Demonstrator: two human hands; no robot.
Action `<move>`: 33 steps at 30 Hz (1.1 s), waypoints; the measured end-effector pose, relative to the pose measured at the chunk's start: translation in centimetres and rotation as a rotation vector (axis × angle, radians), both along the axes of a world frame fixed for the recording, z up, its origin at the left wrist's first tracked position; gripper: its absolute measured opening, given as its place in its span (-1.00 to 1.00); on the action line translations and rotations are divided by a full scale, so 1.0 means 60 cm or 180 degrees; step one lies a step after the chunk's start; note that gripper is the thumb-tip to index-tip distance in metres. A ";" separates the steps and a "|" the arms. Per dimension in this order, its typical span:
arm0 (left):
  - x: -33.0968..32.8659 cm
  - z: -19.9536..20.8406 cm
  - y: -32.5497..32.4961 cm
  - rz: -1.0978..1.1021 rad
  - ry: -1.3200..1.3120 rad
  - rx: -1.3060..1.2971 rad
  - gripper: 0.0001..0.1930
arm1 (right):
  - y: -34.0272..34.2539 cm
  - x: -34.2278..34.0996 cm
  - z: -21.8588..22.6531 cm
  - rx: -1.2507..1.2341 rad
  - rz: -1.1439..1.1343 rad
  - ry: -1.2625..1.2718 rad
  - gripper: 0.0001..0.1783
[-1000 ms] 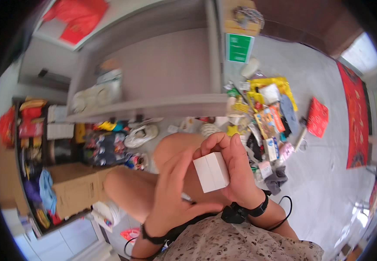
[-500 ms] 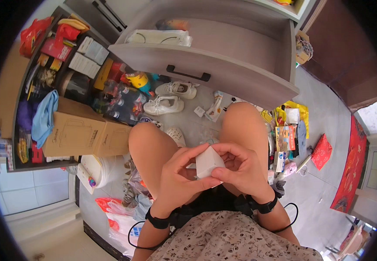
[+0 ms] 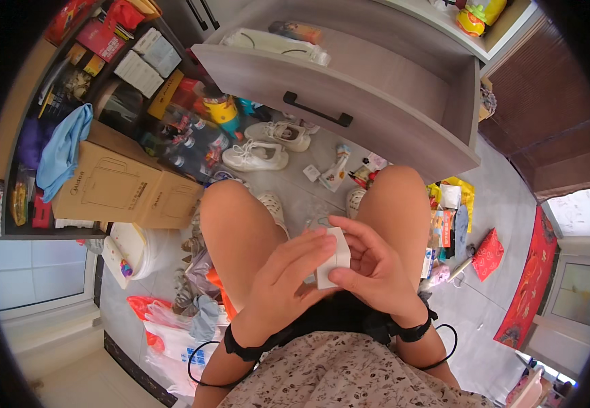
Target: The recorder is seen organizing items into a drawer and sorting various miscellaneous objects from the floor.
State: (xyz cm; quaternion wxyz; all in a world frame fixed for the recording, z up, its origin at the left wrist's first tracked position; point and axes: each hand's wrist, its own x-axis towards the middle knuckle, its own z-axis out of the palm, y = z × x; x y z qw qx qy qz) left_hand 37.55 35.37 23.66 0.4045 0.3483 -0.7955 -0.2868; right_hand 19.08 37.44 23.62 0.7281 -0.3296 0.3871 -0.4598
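Observation:
A small white box [image 3: 338, 257] is held up over my lap, between my two hands. Wrapped around its right side, my right hand [image 3: 380, 280] has the thumb across the front face and the fingers behind. My left hand [image 3: 280, 277] presses long, nearly straight fingers along the box's left side, with its thumb low near the bottom edge. Much of the box's left face is hidden by those fingers. Both wrists wear black bands.
Ahead stands a pulled-out grey drawer [image 3: 403, 129] holding a few packets. White sneakers [image 3: 257, 156] and small packets lie on the floor. A cardboard box [image 3: 108, 183] and crowded shelf are at left, plastic bags [image 3: 172, 347] below. A red heart-patterned pouch [image 3: 489, 255] lies right.
The white box has turned in my hands and shows a narrower side. My left fingers have straightened and slid over its left side. The view has shifted a little.

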 end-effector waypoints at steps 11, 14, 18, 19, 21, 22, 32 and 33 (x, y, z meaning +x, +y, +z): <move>0.021 -0.010 0.000 -0.0879 0.1698 0.1980 -0.26 | 0.020 0.002 0.007 -0.1159 0.0034 0.0846 -0.30; 0.019 0.000 0.002 -0.0804 0.1794 0.1949 -0.31 | 0.020 0.010 0.020 -0.1115 -0.0048 0.0957 -0.31; 0.018 0.004 0.006 -0.0755 0.1683 0.1696 -0.31 | 0.023 0.012 0.011 -0.1442 -0.0137 0.1109 -0.30; 0.017 0.004 0.007 -0.0780 0.1728 0.1650 -0.31 | 0.023 0.014 0.008 -0.1446 -0.0133 0.1116 -0.30; 0.016 0.000 0.006 -0.0825 0.1865 0.1672 -0.30 | 0.022 0.019 0.003 -0.1805 -0.0356 0.0462 -0.28; 0.018 -0.002 0.006 -0.0860 0.1986 0.1694 -0.30 | 0.023 0.018 0.004 -0.1635 -0.0303 0.0290 -0.24; 0.022 -0.005 0.006 -0.0602 0.2454 0.1247 -0.26 | 0.012 0.012 -0.007 -0.1136 -0.0254 -0.0399 -0.18; 0.023 -0.006 0.003 -0.0608 0.2462 0.1250 -0.26 | 0.013 0.009 -0.011 -0.1006 -0.0221 -0.0433 -0.15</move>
